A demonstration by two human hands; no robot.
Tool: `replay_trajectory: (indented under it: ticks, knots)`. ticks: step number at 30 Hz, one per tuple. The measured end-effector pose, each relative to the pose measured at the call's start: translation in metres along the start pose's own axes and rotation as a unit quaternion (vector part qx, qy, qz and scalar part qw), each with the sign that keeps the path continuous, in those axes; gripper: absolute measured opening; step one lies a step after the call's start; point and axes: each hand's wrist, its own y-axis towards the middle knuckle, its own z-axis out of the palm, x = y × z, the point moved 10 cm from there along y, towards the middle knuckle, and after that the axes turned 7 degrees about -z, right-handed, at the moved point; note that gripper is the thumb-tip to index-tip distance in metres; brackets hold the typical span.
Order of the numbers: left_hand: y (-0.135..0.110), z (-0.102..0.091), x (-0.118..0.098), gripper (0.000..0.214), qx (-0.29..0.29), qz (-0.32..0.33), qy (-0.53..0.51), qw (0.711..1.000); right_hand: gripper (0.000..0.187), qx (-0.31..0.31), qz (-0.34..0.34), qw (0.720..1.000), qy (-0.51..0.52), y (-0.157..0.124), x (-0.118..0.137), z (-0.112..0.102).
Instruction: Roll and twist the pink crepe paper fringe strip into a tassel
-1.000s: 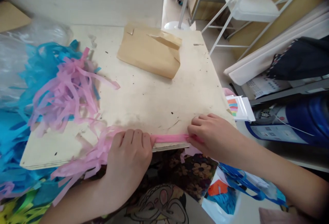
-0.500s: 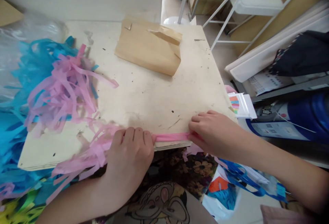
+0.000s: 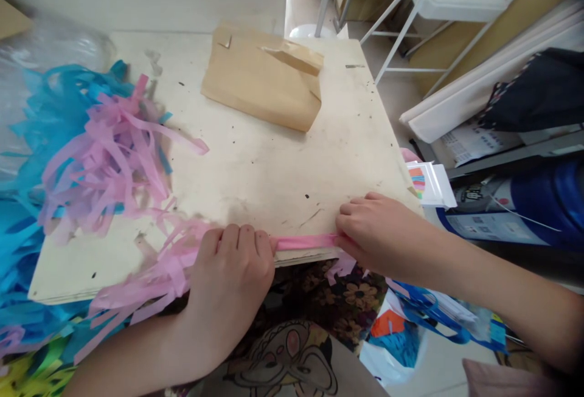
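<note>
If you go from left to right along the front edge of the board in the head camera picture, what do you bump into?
Pink paper fringe → left hand → stretched pink strip → right hand → small white card with coloured stripes.

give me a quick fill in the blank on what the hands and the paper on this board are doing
1. Both hands, the left hand and the right hand, press a rolled paper strip coloured ____.
2. The strip lies along the board's ____ edge.
3. The brown paper bag lies on the board's ____ side.
4. Beside the pink fringe, the other fringe is ____.

Missing words: pink; near; far; blue
</note>
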Motion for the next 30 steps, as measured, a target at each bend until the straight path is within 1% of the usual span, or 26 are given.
replay_trajectory:
  ticks: [6, 10, 16, 21, 23, 27, 30]
  knots:
    - [0.0, 0.001, 0.001, 0.029, 0.023, -0.004, -0.002, 1.0, 0.019, 0.006, -0.013, 1.0, 0.001, 0.002, 0.001, 0.003]
    - [0.0, -0.001, -0.001, 0.025, 0.016, 0.006, 0.01, 1.0, 0.021, 0.012, -0.01, 1.0, -0.001, 0.003, 0.001, 0.004]
    - [0.0, -0.002, -0.003, 0.02, 0.002, 0.015, 0.019, 1.0, 0.019, 0.04, -0.016, 0.999, -0.008, 0.007, 0.001, 0.004]
    - [-0.001, -0.001, -0.002, 0.018, 0.003, 0.011, 0.025, 1.0, 0.02, 0.037, -0.013, 0.999, -0.002, 0.006, 0.0, 0.004]
    - [-0.001, 0.0, -0.003, 0.015, 0.003, 0.012, 0.026, 1.0, 0.02, 0.044, -0.006, 0.999, -0.002, 0.007, -0.001, 0.005]
    - [-0.001, -0.005, -0.003, 0.012, -0.02, 0.021, 0.024, 0.999, 0.014, 0.078, 0.014, 0.997, -0.008, 0.012, -0.002, 0.003]
    - [-0.003, -0.014, -0.009, 0.019, -0.063, 0.054, 0.009, 0.997, 0.01, 0.108, 0.036, 0.993, -0.033, 0.016, 0.0, -0.004]
